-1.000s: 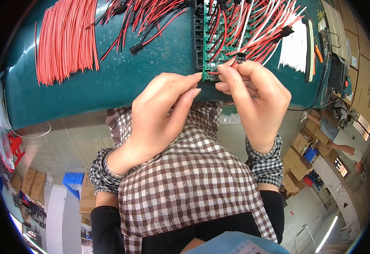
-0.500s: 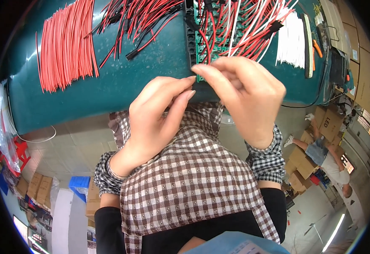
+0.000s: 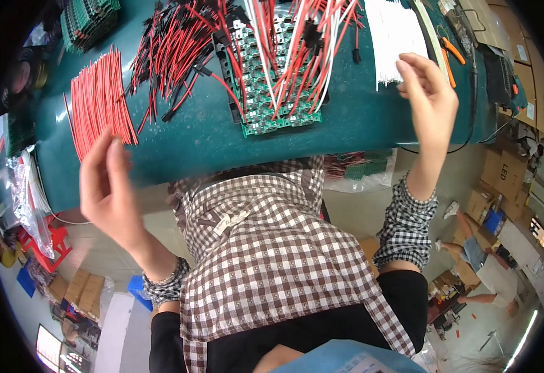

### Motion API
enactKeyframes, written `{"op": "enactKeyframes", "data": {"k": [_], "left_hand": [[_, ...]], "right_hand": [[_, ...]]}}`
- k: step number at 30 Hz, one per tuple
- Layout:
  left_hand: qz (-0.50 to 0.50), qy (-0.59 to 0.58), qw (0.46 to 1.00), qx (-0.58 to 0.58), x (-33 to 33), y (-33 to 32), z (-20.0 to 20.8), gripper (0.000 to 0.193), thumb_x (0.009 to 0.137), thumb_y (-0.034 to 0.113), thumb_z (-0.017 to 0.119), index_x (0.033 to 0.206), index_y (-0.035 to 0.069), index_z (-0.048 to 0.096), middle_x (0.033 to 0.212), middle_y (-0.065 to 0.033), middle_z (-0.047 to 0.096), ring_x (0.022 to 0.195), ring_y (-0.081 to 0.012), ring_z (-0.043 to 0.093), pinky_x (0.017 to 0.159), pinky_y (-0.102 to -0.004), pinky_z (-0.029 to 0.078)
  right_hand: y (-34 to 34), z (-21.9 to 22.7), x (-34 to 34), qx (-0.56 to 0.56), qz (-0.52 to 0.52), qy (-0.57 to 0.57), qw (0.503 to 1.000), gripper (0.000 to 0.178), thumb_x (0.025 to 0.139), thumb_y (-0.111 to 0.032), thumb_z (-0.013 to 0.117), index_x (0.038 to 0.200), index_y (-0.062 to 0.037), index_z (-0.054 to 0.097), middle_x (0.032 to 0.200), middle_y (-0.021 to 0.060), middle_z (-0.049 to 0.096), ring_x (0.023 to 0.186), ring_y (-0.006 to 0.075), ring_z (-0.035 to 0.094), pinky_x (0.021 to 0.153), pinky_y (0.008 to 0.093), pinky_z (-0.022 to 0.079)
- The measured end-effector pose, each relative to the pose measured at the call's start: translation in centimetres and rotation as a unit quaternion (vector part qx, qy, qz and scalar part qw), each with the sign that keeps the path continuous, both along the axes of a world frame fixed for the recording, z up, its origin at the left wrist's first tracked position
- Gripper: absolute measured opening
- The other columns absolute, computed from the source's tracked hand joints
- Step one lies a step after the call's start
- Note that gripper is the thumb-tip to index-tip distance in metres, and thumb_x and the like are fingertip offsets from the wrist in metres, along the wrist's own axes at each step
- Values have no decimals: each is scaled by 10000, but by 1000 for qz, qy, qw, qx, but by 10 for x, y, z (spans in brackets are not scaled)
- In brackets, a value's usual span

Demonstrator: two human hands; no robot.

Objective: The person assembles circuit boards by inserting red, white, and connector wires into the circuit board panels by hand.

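Observation:
My left hand, slightly blurred, is at the lower ends of a row of red wires. Its thumb and forefinger are close but a little apart, with nothing visible between them. Over the lower right edge of a bundle of white wires, my right hand has its fingers loosely bent and apart. Between the hands, rows of small green circuit boards sit in a black holder. Red and white wires with black connectors lie across the boards.
Red-and-black leads with connectors are heaped left of the boards. Green boards are stacked at the far left. Orange-handled pliers lie right of the white wires. A bag of parts is below the table edge. A person is in the right background.
My hands have parted from their meeting point at the board edge. The left has gone to the red wires, the right to the white wires. The view has shifted, showing more of the boards.

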State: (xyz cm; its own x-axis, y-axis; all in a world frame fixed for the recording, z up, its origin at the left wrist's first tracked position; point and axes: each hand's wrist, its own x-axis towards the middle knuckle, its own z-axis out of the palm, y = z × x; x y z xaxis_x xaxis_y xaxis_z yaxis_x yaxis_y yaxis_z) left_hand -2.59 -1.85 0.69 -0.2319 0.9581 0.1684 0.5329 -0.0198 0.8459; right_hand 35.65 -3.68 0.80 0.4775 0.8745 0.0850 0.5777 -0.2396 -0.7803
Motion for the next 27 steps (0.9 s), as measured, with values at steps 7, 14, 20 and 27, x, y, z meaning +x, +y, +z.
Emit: {"op": "enactKeyframes", "data": {"k": [7, 14, 20, 27], "left_hand": [[-222, 161, 961, 16, 57, -13, 0, 457, 873, 188, 718, 1272, 2, 595, 1109, -144, 582, 962, -263, 566, 847, -354, 458], [-253, 247, 935, 37, 57, -6, -11, 596, 881, 312, 703, 1341, -22, 526, 1041, -153, 529, 946, -287, 515, 846, -375, 414], [-249, 255, 934, 37, 61, -7, -9, 604, 884, 311, 699, 1356, -17, 514, 999, -139, 527, 902, -272, 522, 822, -365, 420], [-237, 242, 941, -7, 64, -12, -3, 587, 882, 264, 700, 1368, -2, 508, 1013, -136, 540, 909, -262, 535, 810, -353, 429]], "right_hand": [[31, -8, -47, 58, 142, -30, 988, 154, 910, -136, 628, 1013, -49, 702, 892, 115, 698, 739, 236, 693, 666, 315, 536], [68, -29, -67, 106, 215, -115, 964, 171, 892, -139, 567, 924, -32, 695, 898, 176, 687, 837, 361, 663, 757, 454, 520], [79, -29, -70, 113, 268, -215, 932, 196, 920, -136, 582, 1068, -27, 647, 919, 182, 666, 783, 363, 655, 714, 430, 522], [90, -38, -70, 108, 272, -231, 928, 206, 918, -119, 550, 1073, -22, 644, 869, 189, 667, 793, 364, 661, 711, 428, 543]]}}
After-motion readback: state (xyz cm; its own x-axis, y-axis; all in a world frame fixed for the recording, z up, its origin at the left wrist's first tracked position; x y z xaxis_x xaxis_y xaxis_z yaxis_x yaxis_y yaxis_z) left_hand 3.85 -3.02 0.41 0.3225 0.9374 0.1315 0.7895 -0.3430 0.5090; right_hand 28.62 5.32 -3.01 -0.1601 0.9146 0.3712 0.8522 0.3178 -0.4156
